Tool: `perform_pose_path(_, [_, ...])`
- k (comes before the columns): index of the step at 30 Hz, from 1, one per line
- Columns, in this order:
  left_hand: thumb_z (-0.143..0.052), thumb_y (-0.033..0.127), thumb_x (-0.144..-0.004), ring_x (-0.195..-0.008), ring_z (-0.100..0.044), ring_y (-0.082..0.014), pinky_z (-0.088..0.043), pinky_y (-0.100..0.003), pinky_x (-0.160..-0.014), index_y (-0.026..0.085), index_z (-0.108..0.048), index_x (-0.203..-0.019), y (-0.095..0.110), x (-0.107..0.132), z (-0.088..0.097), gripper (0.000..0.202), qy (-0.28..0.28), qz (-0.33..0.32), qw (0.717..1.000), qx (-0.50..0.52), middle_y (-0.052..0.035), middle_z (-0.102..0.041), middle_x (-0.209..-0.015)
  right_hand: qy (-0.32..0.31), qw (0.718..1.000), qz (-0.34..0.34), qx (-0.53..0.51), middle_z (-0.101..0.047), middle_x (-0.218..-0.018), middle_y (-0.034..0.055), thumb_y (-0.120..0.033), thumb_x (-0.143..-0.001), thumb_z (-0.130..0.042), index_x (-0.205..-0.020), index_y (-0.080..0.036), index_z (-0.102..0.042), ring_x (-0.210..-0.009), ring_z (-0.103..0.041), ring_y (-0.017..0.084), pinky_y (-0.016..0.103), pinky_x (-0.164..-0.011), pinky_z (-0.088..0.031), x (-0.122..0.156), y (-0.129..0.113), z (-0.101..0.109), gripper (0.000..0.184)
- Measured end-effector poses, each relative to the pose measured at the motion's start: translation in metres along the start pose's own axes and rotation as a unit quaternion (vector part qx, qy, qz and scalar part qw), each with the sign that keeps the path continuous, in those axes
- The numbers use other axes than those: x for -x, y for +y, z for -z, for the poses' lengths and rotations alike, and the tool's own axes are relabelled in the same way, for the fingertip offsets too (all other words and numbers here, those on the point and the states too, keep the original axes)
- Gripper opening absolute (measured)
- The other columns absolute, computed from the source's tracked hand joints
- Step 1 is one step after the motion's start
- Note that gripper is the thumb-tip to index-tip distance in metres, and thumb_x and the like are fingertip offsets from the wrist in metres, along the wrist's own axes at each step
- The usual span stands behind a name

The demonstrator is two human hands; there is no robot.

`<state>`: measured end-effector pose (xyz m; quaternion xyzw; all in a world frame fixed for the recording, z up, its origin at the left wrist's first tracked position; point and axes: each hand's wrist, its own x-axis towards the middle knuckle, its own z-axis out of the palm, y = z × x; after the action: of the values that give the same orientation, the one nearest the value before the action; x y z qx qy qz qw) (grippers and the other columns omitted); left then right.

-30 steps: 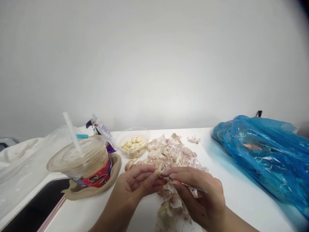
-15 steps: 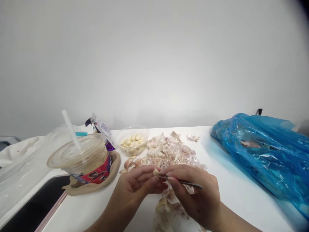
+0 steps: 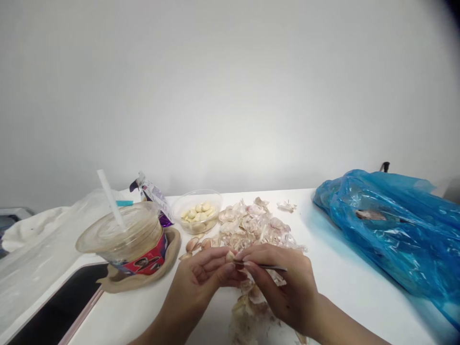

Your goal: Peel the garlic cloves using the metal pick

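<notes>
My left hand (image 3: 204,275) pinches a pale garlic clove (image 3: 230,256) between thumb and fingers. Against that clove lies the tip of a thin metal tool (image 3: 266,266), gripped in my right hand (image 3: 283,278); its kind is hard to make out, as the fingers cover part of it. Beyond the hands spreads a heap of papery garlic skins (image 3: 251,225). Several unpeeled garlic cloves (image 3: 192,244) lie just past my left hand. Peeled cloves (image 3: 199,211) fill part of a clear plastic bowl (image 3: 183,226) behind them. More skins (image 3: 247,316) are below my right hand.
On the left, a lidded plastic cup (image 3: 122,235) with a straw stands in a cardboard holder (image 3: 125,283), beside a phone (image 3: 64,306). A purple and white wrapper (image 3: 154,196) is behind the cup. To the right lies a blue plastic bag (image 3: 388,235).
The right hand and its tool have turned slightly and shifted a little left, still at the clove. The left hand keeps its hold. The whole view has shifted slightly.
</notes>
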<state>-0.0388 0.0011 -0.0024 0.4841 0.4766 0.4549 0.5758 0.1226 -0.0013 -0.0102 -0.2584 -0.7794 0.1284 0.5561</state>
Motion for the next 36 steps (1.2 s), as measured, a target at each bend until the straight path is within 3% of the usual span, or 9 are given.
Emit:
perform_pose_path(9, [-0.071,0.022,-0.061,-0.061,-0.069,-0.0209,-0.056,-0.029,-0.061,0.015,-0.066,-0.080,0.008,0.004,-0.001,0.021,0.005,-0.011,1.000,0.029,-0.0036,-0.075,-0.067,0.021,1.000,-0.006,-0.019,-0.067,-0.086,0.0057,-0.008,-0.080,-0.049,-0.093,-0.017,-0.057,-0.079,-0.064,0.014,0.023,-0.070,-0.052,-0.002,-0.006,0.001,0.018])
perform_pose_path(14, [-0.070,0.026,-0.063,-0.056,-0.067,-0.0211,-0.056,-0.030,-0.055,0.016,-0.067,-0.081,-0.001,0.001,-0.002,0.021,-0.008,-0.064,0.997,0.042,-0.0044,-0.074,-0.066,0.041,0.999,0.014,-0.030,-0.067,-0.084,0.0060,-0.005,-0.078,-0.049,-0.092,-0.015,-0.056,-0.078,-0.064,0.014,0.022,-0.068,-0.052,-0.003,-0.005,-0.001,0.019])
perform_pose_path(17, [-0.069,0.026,-0.064,-0.054,-0.067,-0.0206,-0.055,-0.029,-0.053,0.017,-0.067,-0.082,-0.004,-0.002,-0.002,0.020,-0.015,-0.065,0.997,0.044,-0.0041,-0.074,-0.064,0.035,0.999,0.012,-0.018,-0.067,-0.085,0.0067,-0.006,-0.078,-0.048,-0.093,-0.015,-0.057,-0.079,-0.064,0.015,0.024,-0.069,-0.052,-0.003,-0.003,-0.001,0.020])
perform_pose_path(23, [-0.068,0.025,-0.066,-0.055,-0.067,-0.0192,-0.054,-0.028,-0.054,0.015,-0.064,-0.084,0.011,0.001,-0.001,0.021,0.003,-0.025,0.998,0.055,-0.0058,-0.074,-0.067,0.079,0.988,-0.131,-0.001,-0.065,-0.076,0.0071,-0.015,-0.085,-0.043,-0.084,-0.014,-0.060,-0.072,-0.063,0.017,0.027,-0.065,-0.052,-0.004,0.002,0.002,0.018])
perform_pose_path(29, [-0.066,0.023,-0.069,-0.059,-0.066,-0.0173,-0.052,-0.028,-0.058,0.012,-0.061,-0.092,0.014,0.001,0.008,0.026,-0.037,0.032,0.995,0.090,-0.0082,-0.073,-0.073,0.087,0.986,-0.140,0.006,-0.066,-0.081,0.0068,-0.016,-0.084,-0.047,-0.086,-0.016,-0.062,-0.074,-0.063,0.018,0.029,-0.068,-0.052,0.000,0.015,0.003,0.015])
perform_pose_path(36, [-0.064,0.022,-0.071,-0.063,-0.065,-0.0152,-0.052,-0.027,-0.062,0.012,-0.056,-0.099,0.010,0.000,0.011,0.031,-0.043,0.053,0.991,0.113,-0.0096,-0.072,-0.081,0.093,0.984,-0.146,0.025,-0.067,-0.076,0.0051,-0.018,-0.085,-0.047,-0.085,-0.017,-0.061,-0.061,-0.064,0.015,0.028,-0.062,-0.052,0.001,0.023,0.003,0.014])
